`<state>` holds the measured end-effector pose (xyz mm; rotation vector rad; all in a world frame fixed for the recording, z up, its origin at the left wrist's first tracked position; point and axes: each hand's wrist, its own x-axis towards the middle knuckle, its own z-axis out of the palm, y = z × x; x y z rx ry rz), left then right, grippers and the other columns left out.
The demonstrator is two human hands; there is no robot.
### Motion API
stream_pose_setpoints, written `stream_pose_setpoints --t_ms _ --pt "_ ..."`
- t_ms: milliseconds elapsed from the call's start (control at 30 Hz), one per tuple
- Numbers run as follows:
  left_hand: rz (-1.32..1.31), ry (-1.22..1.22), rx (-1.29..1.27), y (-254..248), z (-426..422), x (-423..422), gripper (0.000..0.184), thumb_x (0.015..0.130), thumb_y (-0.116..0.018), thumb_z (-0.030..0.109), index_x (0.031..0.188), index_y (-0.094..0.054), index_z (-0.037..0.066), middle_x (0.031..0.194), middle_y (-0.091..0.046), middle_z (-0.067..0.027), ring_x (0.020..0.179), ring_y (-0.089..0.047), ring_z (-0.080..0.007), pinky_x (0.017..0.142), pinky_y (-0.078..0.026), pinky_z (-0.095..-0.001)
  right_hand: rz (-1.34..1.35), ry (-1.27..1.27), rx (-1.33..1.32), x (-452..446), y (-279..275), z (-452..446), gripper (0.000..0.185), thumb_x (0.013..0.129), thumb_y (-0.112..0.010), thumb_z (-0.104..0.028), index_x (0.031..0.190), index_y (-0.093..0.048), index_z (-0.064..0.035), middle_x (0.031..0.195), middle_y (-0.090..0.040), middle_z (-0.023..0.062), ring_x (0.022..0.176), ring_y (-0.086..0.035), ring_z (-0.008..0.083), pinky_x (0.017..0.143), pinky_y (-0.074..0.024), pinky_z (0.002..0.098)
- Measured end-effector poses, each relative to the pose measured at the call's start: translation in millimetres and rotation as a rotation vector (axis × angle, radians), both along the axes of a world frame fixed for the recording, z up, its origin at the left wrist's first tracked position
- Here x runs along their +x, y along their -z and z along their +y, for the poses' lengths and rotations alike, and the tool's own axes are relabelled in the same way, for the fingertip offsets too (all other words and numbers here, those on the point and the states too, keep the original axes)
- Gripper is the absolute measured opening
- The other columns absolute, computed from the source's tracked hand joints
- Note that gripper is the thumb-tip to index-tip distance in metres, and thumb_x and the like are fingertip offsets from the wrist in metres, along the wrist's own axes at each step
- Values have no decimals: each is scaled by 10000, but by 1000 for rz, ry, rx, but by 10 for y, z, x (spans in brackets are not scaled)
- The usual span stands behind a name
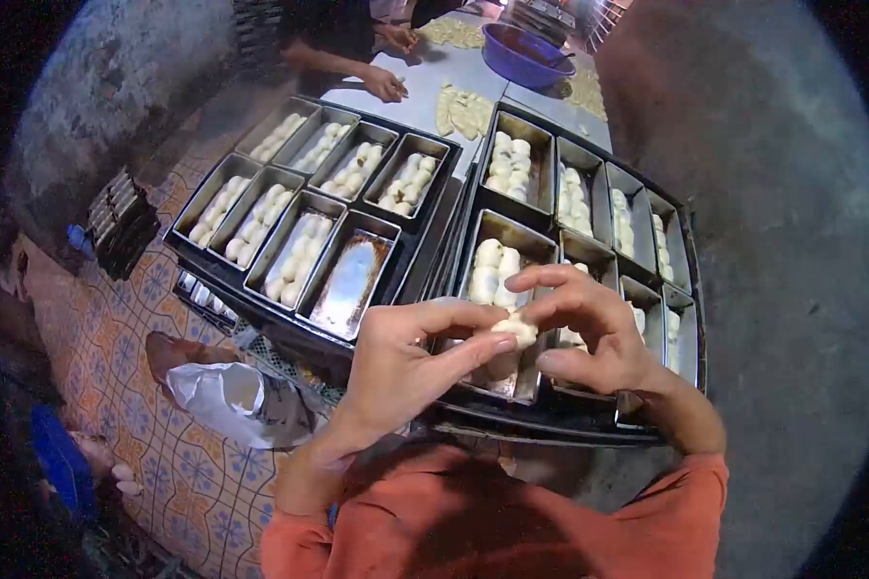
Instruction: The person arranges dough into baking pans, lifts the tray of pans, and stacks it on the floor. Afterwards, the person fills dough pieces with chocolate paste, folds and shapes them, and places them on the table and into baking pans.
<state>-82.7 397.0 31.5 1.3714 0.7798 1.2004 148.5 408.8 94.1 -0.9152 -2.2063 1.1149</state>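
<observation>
My left hand (401,362) pinches a small pale piece of dough (515,331) between thumb and fingers. From the other side my right hand (599,333) curls its fingers onto the same piece, its thumb a little lower. Both hands are above a loaf tin (519,232) that holds dough balls (492,265) in its far part; they hide some of its near part. Around it, several more tins with rows of dough balls stand on a dark tray (690,318).
On the left, another dark tray (270,314) carries tins of dough balls and one bare tin (352,275). Beyond, a co-worker's hand (386,85) is over a table (357,96) with dough pieces (463,111) and a purple basin (526,58). A white sack (222,396) lies on the tiled floor.
</observation>
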Motion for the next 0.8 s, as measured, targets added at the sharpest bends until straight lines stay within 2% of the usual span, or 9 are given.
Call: stream_pose_setpoints --t_ms 67,167,233,300,333,433,500,567,800 --pt "-36 -49 -46 16 2 38 158 880 -765 93 990 -763 -20 865 -764 -79 784 -689 -92 698 -544 -234 95 28 147 -51 84 10 509 798 -834 -107 1244 -597 -36 1362 -549 170 1053 -654 202 811 -569 322" --pt "62 -20 -86 -40 -11 26 158 915 -733 119 982 -761 -21 844 -762 -51 793 -678 -69 665 -531 -211 -190 -118 531 -38 91 24 452 799 -815 -71 1207 -626 -28 1227 -629 192 979 -699 289 832 -571 352" --pt "175 -29 -75 -48 -24 45 193 951 -685 159 1017 -756 -8 854 -769 -71 779 -704 -98 786 -549 -289 -251 -104 477 -3 50 48 402 804 -779 -28 1182 -642 -24 1149 -665 189 986 -694 318 837 -567 369" --pt "466 -292 323 1 -20 46 230 958 -662 184 1088 -742 12 901 -771 -109 782 -733 -166 958 -501 -402 -158 -78 418 57 75 169 399 817 -758 -52 1193 -631 -15 1113 -679 164 966 -693 311 850 -555 369" --pt "474 -392 373 80 7 37 286 954 -652 195 1179 -711 30 940 -767 -126 842 -743 -223 1091 -384 -473 -120 8 259 40 62 160 400 815 -762 -72 1188 -629 -19 1070 -681 155 943 -690 309 843 -552 370" --pt "472 -472 308 94 38 -103 307 883 -744 208 1151 -718 61 1029 -749 -127 969 -719 -264 1053 -406 -490 -115 62 64 -2 59 283 345 830 -747 -177 1123 -625 -40 960 -659 143 848 -670 296 781 -545 375" --pt "524 -406 323 124 46 -185 313 879 -725 142 1175 -705 45 1124 -738 -137 1133 -671 -260 1111 -364 -457 -533 -234 -88 -75 30 355 281 868 -701 -250 1049 -617 -52 957 -642 151 801 -654 308 730 -534 398" --pt "491 -313 360 135 64 -179 282 845 -752 118 1109 -716 24 1156 -722 -154 1185 -640 -297 1086 -400 -441 -407 -393 204 -120 319 369 247 874 -654 -230 1022 -611 -37 985 -592 168 800 -653 364 696 -535 467" --pt "604 -146 371 104 72 -175 193 770 -800 134 940 -740 64 1283 -649 -212 1311 -535 -400 1079 -418 -457 -514 -284 272 -54 108 350 271 855 -671 -221 1078 -618 -75 928 -596 130 766 -653 355 639 -532 462"
